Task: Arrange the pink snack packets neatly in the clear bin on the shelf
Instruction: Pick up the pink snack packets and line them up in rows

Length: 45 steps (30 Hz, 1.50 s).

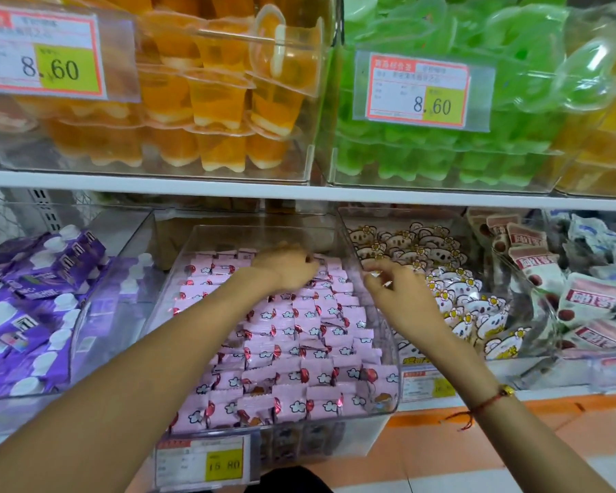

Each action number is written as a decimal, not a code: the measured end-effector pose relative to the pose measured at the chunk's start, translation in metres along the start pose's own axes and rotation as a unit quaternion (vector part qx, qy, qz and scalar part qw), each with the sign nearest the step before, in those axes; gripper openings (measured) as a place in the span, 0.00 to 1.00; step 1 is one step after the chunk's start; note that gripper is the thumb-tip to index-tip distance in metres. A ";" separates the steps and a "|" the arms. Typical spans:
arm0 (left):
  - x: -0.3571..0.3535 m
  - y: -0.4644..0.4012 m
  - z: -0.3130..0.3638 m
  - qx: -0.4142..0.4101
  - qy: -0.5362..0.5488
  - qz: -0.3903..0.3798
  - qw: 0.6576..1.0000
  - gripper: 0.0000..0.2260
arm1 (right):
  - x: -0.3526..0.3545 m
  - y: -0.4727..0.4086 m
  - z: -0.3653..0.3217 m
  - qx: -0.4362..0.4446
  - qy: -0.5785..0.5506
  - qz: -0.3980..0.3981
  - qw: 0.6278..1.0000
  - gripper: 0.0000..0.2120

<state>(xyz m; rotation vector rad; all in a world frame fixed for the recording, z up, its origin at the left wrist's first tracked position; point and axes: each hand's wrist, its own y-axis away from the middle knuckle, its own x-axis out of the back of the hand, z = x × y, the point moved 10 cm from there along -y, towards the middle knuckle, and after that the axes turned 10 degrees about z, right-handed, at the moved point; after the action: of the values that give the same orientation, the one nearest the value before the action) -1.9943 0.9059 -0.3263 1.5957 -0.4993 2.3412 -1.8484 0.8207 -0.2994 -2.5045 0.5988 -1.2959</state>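
I find the pink snack packets (292, 336) filling the clear bin (388, 314) on the shelf. Left hand (285, 266) fingers curl onto the rear rows; whether they grip, I cannot tell. Right hand (395, 291) hovers loosely open. Packets judged light, crinkly, slippery: pinch by crimped edges.

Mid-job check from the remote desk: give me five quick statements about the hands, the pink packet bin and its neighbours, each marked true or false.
1. The left hand reaches down among the pink snack packets at the back of the clear bin. True.
2. The right hand is deep in the purple packets. False: it is over the right wall of the clear bin, near the bear-shaped packets; the purple packets lie in the bin to the left.
3. The yellow price tag under the clear bin reads 15.80. True.
4. The bin straight above holds green jellies. False: orange jelly cups sit there; green jellies are to their right.
5. A red string bracelet circles the right wrist. True.
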 end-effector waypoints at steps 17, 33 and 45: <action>0.016 -0.013 0.016 0.052 0.143 0.194 0.969 0.09 | -0.005 0.002 0.014 -0.082 -0.180 -0.077 0.977 0.11; 0.016 0.053 -0.008 0.339 0.731 0.074 0.587 0.05 | 0.039 0.007 -0.075 0.176 -0.135 0.083 0.971 0.16; 0.027 0.050 -0.001 0.220 0.591 0.054 0.774 0.18 | 0.010 0.000 -0.001 -0.227 -0.388 -0.052 0.892 0.10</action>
<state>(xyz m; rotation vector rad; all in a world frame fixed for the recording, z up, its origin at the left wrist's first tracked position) -2.0250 0.8613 -0.3082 -0.0966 0.2839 3.0474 -1.8442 0.8159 -0.2911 -3.1307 0.6052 -0.0742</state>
